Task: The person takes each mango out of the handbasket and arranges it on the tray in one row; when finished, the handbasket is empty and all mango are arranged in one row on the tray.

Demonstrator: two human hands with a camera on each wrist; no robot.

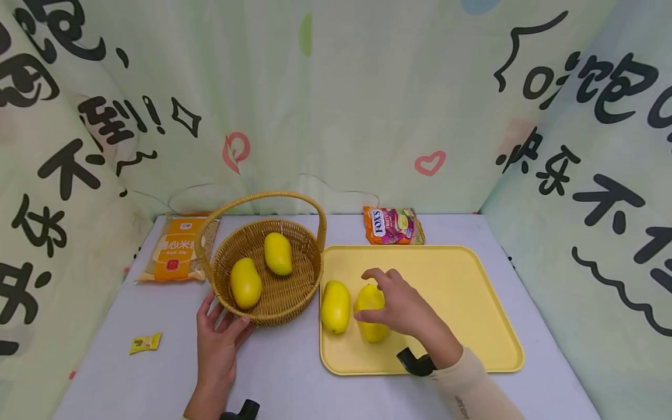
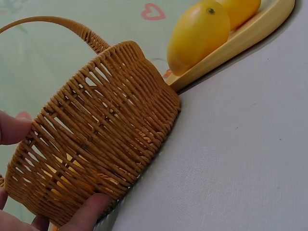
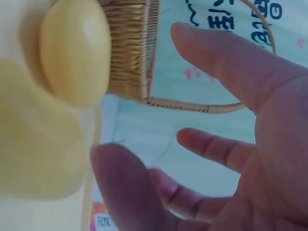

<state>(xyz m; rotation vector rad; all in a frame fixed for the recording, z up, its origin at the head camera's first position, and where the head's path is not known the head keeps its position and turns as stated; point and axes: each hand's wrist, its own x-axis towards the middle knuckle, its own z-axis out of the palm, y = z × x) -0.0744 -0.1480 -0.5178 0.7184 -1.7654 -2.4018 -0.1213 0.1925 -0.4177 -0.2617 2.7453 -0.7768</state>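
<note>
A round wicker basket (image 1: 294, 291) with a tall handle stands on the left half of the table, holding two yellow mangoes (image 1: 278, 254). My left hand (image 1: 217, 344) grips its near left side; the left wrist view shows the thumb by the rim and fingers low on the weave (image 2: 96, 125). Two more mangoes (image 1: 335, 307) lie at the left end of the yellow tray (image 1: 446, 303). Over the right one of these, my right hand (image 1: 401, 306) is spread with thumb and fingers apart, partly covering it. In the right wrist view nothing lies between those fingers (image 3: 211, 144).
An orange-labelled bag (image 1: 175, 248) lies behind the basket's left side. Beyond the tray is a Fox's candy bag (image 1: 394, 226). A small yellow packet (image 1: 145, 343) sits on the table at left. Printed curtains (image 1: 336, 116) enclose the back and sides.
</note>
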